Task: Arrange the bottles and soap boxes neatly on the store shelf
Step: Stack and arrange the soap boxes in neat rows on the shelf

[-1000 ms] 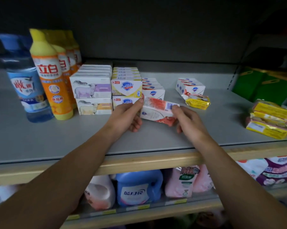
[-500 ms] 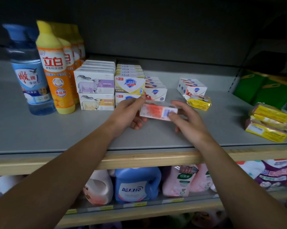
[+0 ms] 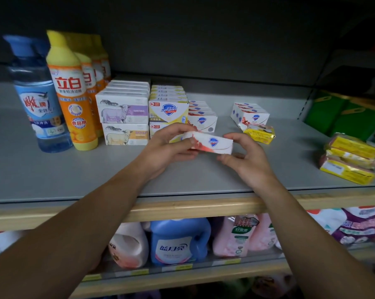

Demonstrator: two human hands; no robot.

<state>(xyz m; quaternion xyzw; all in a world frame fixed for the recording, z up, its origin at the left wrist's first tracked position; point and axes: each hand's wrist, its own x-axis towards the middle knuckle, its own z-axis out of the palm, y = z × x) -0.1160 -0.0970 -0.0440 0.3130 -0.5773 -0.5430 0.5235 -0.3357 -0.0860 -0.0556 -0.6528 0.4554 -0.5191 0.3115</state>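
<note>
the person holds a white and red soap box [image 3: 206, 143] above the grey shelf [image 3: 52, 175], near its front middle. the left hand [image 3: 171, 145] curls round the box's left end, thumb on the front face; the right hand [image 3: 244, 156] pinches its right end between thumb and fingers. at ten o'clock from the box stand stacked sheep-print boxes [image 3: 124, 121], with yellow safeguard boxes [image 3: 168, 108] just beside them. at nine o'clock stand an orange bottle [image 3: 71, 93] and a blue bottle [image 3: 37, 98]. at one o'clock sits a row of white boxes [image 3: 250, 114], a yellow packet [image 3: 260, 133] touching it. at three o'clock lie stacked yellow packets [image 3: 350, 160].
</note>
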